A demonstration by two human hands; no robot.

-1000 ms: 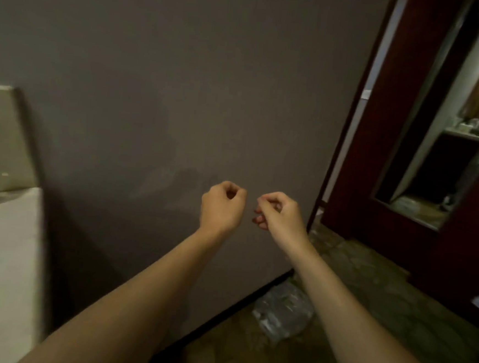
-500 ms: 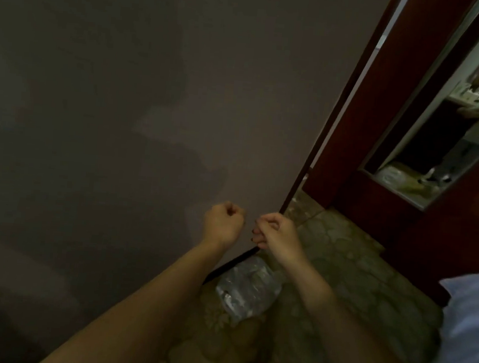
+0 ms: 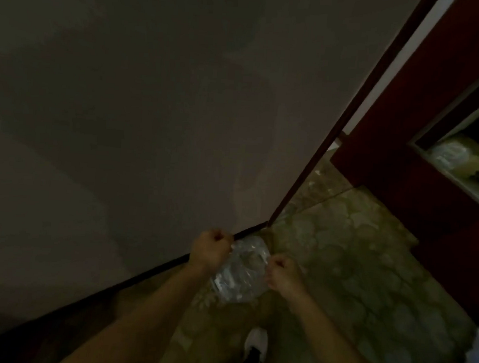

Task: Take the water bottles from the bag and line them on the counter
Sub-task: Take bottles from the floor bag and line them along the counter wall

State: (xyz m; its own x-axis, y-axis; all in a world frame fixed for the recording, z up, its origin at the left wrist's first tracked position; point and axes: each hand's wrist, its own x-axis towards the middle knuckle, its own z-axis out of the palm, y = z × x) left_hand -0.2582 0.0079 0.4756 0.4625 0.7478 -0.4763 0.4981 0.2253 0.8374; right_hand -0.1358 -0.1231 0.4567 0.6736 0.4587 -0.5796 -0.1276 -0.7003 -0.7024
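Head view: left hand [image 3: 211, 249], right hand [image 3: 282, 275] fisted, apart, flanking crinkly clear plastic bag [image 3: 239, 273]; grasp unclear.

We saw left hand [image 3: 212, 249] and right hand [image 3: 282, 273] fisted over clear plastic bag [image 3: 240, 270] on mottled floor [image 3: 355, 262] (grip unclear), by grey wall [image 3: 152, 103]; white shoe [image 3: 256, 343] below.

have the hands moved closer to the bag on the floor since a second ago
Yes. Left hand and right hand now flank the clear bag by the wall's baseboard; earlier they hovered above it.
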